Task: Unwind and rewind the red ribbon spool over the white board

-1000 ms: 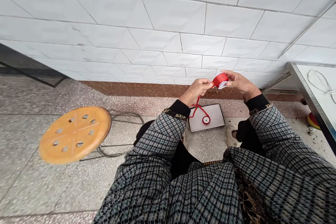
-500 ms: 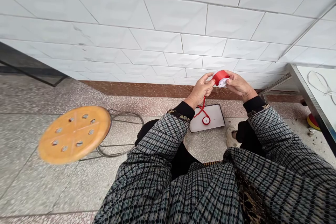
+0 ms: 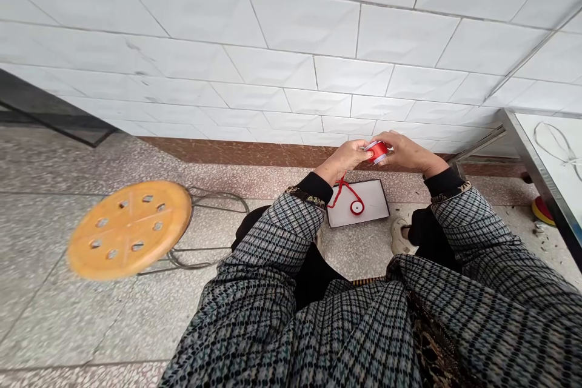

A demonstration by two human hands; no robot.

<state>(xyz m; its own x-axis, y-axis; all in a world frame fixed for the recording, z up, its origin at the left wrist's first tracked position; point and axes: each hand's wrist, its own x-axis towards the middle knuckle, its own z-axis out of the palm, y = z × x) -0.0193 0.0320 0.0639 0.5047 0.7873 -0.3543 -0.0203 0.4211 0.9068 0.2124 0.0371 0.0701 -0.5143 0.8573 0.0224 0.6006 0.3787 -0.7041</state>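
Observation:
My right hand [image 3: 407, 153] grips a spool of red ribbon [image 3: 378, 150] held out in front of me above the floor. My left hand [image 3: 346, 157] is closed beside it, pinching the loose ribbon tail [image 3: 340, 187], which hangs down. Below the hands a flat white board with a dark rim [image 3: 370, 213] lies on the floor, and a second small red spool [image 3: 357, 208] rests on it. Both arms wear checked sleeves with black cuffs.
A round orange stool [image 3: 130, 229] on a wire frame stands at my left. A white tiled wall [image 3: 291, 60] rises just ahead. At the right a metal-edged table [image 3: 541, 176] carries a white cord [image 3: 557, 145]. My shoe [image 3: 400, 235] rests beside the board.
Both hands have dropped slightly and closed in around the spool, which has tipped so less of it shows. The hanging ribbon tail has swung a little.

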